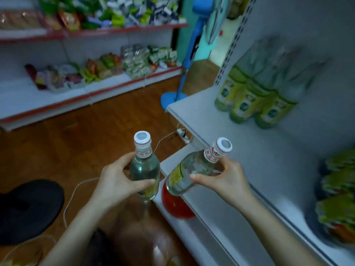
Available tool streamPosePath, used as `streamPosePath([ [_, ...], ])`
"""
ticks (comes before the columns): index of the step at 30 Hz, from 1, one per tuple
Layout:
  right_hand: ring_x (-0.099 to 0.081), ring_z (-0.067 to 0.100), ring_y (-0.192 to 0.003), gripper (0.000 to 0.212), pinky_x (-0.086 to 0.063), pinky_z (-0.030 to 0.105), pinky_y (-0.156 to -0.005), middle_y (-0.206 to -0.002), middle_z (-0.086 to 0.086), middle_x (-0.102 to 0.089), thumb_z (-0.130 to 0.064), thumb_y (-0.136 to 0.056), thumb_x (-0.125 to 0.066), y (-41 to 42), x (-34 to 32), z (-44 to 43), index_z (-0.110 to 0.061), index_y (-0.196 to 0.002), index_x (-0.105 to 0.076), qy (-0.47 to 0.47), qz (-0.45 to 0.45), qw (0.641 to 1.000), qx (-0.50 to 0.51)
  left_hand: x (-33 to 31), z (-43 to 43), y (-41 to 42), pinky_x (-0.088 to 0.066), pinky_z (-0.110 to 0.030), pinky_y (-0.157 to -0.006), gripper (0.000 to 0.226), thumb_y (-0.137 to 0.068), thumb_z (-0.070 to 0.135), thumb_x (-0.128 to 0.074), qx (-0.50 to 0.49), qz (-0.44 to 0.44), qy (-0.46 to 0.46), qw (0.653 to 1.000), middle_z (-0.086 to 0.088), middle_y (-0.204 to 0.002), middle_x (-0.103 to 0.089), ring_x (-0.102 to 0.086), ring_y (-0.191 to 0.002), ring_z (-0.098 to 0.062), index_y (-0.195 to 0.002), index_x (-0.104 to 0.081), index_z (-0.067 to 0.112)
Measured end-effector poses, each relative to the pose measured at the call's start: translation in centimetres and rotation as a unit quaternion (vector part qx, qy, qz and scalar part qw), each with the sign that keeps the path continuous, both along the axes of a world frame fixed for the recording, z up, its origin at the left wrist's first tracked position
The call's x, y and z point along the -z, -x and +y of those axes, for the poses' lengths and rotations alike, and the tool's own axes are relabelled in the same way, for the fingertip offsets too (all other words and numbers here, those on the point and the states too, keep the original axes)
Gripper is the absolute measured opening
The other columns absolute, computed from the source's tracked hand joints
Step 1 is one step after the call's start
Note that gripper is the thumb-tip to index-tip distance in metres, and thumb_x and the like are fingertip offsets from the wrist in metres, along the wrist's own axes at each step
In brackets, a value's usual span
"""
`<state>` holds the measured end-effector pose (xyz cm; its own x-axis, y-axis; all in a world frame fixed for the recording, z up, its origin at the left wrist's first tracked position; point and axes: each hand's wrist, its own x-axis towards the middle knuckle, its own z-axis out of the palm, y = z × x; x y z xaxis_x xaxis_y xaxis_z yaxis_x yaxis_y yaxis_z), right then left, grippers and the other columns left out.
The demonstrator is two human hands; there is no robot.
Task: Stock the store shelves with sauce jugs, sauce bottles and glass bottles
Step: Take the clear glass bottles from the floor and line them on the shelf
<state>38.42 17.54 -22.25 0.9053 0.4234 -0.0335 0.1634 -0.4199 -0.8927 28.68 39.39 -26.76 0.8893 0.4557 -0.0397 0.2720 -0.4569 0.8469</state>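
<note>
Nearest, the left hand (117, 181) wraps fingers and thumb round the belly of the left glass bottle (145, 166), which stands almost upright, long axis near vertical, white cap pointing up, held over the wooden floor (107, 131) just off the shelf edge. Beside it, apart from it, the right hand (226, 177) grasps the right glass bottle (194, 166) at its shoulder, thumb across the front. This bottle is tilted, its long axis slanting, with the cap aimed up and right toward the white shelf (249, 160) and the base down and left. It hangs above the front of the lower ledge (201, 237), over a red rounded object (176, 206) too blurred to identify. A black shape (28, 208) and a white cable (73, 196) lie on the floor at left. Blurred green packets (338, 198) sit on the shelf at right. Farther along, three green-labelled bottles (255, 100) stand together against the back panel. Beyond stand a blue fan stand (184, 73) and far shelves (57, 104) of snack packets.
</note>
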Motion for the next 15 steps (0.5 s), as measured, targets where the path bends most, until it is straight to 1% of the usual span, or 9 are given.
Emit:
streamPosePath([
  [3, -0.066, -0.002, -0.077, 0.032, -0.053, 0.015, -0.069, -0.080, -0.019, -0.071, -0.017, -0.056, -0.085, -1.6, -3.5, -1.8, -0.025, -0.080, -0.066, -0.012, -0.046, 0.999, 0.020, -3.0, -0.8, -3.0, -0.044, -0.026, -0.084, 0.079, -0.055, 0.029, -0.087, 0.012, -0.043, -0.007, 0.999, 0.009, -0.110, -0.058, -0.053, -0.101, -0.009, -0.126, -0.053, 0.018],
  [5, -0.065, -0.004, -0.077, 0.030, -0.051, 0.011, -0.069, -0.079, -0.022, -0.070, -0.018, -0.056, -0.085, -2.8, -5.7, -3.0, -0.028, -0.077, -0.065, -0.014, -0.076, 0.997, 0.031, -5.1, -1.3, -5.0, -0.041, -0.024, -0.084, 0.075, -0.056, 0.027, -0.087, 0.009, -0.078, -0.011, 0.997, 0.010, -0.109, -0.056, -0.052, -0.101, -0.008, -0.123, -0.054, 0.017],
  [8, -0.063, -0.007, -0.077, 0.030, -0.047, 0.006, -0.068, -0.079, -0.023, -0.069, -0.019, -0.059, -0.084, -4.5, -8.6, -4.5, -0.029, -0.078, -0.064, -0.012, -0.114, 0.993, 0.040, -7.8, -1.8, -7.9, -0.038, -0.021, -0.081, 0.075, -0.053, 0.030, -0.089, 0.020, -0.118, -0.002, 0.993, 0.013, -0.105, -0.056, -0.052, -0.100, -0.008, -0.120, -0.056, 0.021],
  [10, -0.064, -0.006, -0.077, 0.031, -0.049, 0.008, -0.069, -0.080, -0.024, -0.069, -0.018, -0.059, -0.084, -5.5, -9.8, -5.2, -0.029, -0.079, -0.064, -0.020, -0.132, 0.990, 0.056, -8.9, -2.1, -9.9, -0.039, -0.023, -0.082, 0.073, -0.056, 0.029, -0.087, 0.035, -0.131, -0.001, 0.991, 0.011, -0.107, -0.057, -0.054, -0.101, -0.010, -0.121, -0.056, 0.019],
  [12, -0.065, -0.004, -0.078, 0.035, -0.050, 0.011, -0.071, -0.079, -0.022, -0.070, -0.016, -0.056, -0.085, -6.8, -10.5, -5.8, -0.029, -0.081, -0.064, -0.030, -0.142, 0.986, 0.083, -9.8, -2.3, -12.0, -0.040, -0.022, -0.081, 0.078, -0.054, 0.031, -0.088, 0.054, -0.137, -0.005, 0.989, 0.011, -0.110, -0.057, -0.054, -0.102, -0.010, -0.123, -0.054, 0.019],
  [13, -0.066, -0.002, -0.079, 0.037, -0.050, 0.013, -0.072, -0.081, -0.020, -0.070, -0.016, -0.056, -0.085, -7.4, -10.7, -6.0, -0.028, -0.084, -0.064, -0.031, -0.146, 0.984, 0.096, -10.0, -2.4, -13.1, -0.041, -0.020, -0.078, 0.082, -0.051, 0.034, -0.089, 0.065, -0.137, -0.004, 0.989, 0.011, -0.110, -0.057, -0.054, -0.101, -0.010, -0.124, -0.054, 0.020],
  [15, -0.066, 0.004, -0.085, 0.045, -0.051, 0.020, -0.077, -0.089, -0.013, -0.070, -0.018, -0.055, -0.085, -8.5, -11.0, -6.4, -0.026, -0.093, -0.064, -0.026, -0.150, 0.980, 0.125, -10.5, -2.6, -15.3, -0.043, -0.017, -0.073, 0.085, -0.045, 0.044, -0.082, 0.092, -0.133, 0.004, 0.987, 0.011, -0.107, -0.059, -0.056, -0.097, -0.008, -0.122, -0.054, 0.021],
])
